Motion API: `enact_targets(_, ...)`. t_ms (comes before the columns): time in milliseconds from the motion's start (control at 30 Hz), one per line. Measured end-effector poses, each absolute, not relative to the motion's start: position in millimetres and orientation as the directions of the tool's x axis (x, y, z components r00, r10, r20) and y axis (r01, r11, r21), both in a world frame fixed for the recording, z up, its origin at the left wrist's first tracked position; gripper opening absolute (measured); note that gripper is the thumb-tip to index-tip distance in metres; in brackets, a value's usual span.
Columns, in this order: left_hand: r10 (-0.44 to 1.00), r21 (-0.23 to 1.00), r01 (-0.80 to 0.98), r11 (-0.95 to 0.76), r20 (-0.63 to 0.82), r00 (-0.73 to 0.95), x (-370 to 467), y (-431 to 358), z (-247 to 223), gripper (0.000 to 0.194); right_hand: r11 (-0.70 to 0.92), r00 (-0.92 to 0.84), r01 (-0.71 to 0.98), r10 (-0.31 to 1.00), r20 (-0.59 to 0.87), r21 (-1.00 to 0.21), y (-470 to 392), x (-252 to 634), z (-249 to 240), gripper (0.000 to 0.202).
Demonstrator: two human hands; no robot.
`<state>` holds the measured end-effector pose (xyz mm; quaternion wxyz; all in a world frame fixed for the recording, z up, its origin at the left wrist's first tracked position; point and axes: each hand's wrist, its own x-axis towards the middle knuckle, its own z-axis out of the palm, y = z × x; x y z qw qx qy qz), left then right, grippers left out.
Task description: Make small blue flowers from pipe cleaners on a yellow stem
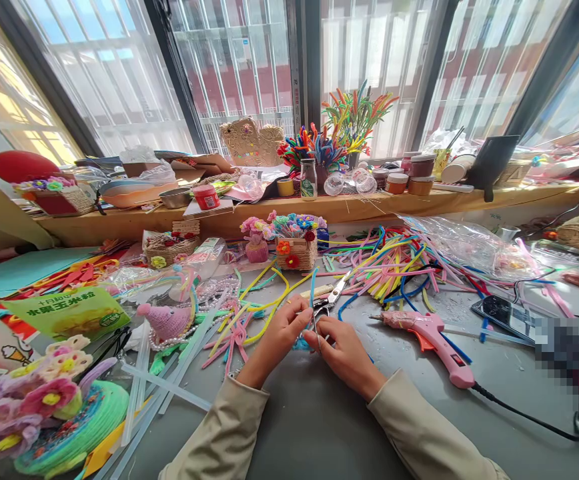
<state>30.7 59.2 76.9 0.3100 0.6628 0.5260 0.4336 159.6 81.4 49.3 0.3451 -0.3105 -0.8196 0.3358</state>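
My left hand [280, 338] pinches a blue pipe cleaner [313, 287], whose free end stands up above the fingers. Close beside it, my right hand [343, 350] has its fingers closed at a thin strand by the lower part of the blue piece; the exact grip is too small to tell. Light blue loops [300, 343] show just below and between the hands. Behind the fingertips lie silver scissors [337, 293] with their blades pointing up and right. A pink glue gun [432, 337] rests to the right of my right hand.
A pile of coloured pipe cleaners [394, 263] spreads behind the hands. Clear glue sticks [189, 357] and a fuzzy flower piece [64, 407] lie at the left. A small woven flower basket [297, 255] stands at the back. A phone [507, 317] and black cord [524, 419] are at the right.
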Motion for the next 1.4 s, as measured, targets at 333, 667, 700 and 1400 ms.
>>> enact_targets(333, 0.973, 0.898, 0.381, -0.221, 0.229, 0.024, 31.8, 59.2, 76.8, 0.022, 0.593, -0.551, 0.282, 0.744, 0.378, -0.754, 82.5, 159.7, 47.0, 0.038)
enact_targets(667, 0.976, 0.923, 0.337, -0.185, 0.213, -0.051, 34.1, 59.7, 77.8, 0.022, 0.589, -0.588, 0.237, 0.720, 0.369, -0.772, 83.2, 158.9, 45.3, 0.038)
enact_targets(700, 0.975, 0.924, 0.335, -0.186, 0.215, -0.051, 34.0, 59.9, 77.7, 0.023, 0.587, -0.586, 0.235, 0.721, 0.369, -0.775, 82.8, 158.9, 45.6, 0.037)
enact_targets(1400, 0.981, 0.928, 0.321, -0.192, 0.193, 0.029, 32.7, 58.6, 73.9, 0.018, 0.592, -0.530, 0.302, 0.756, 0.384, -0.747, 82.7, 160.3, 45.7, 0.037)
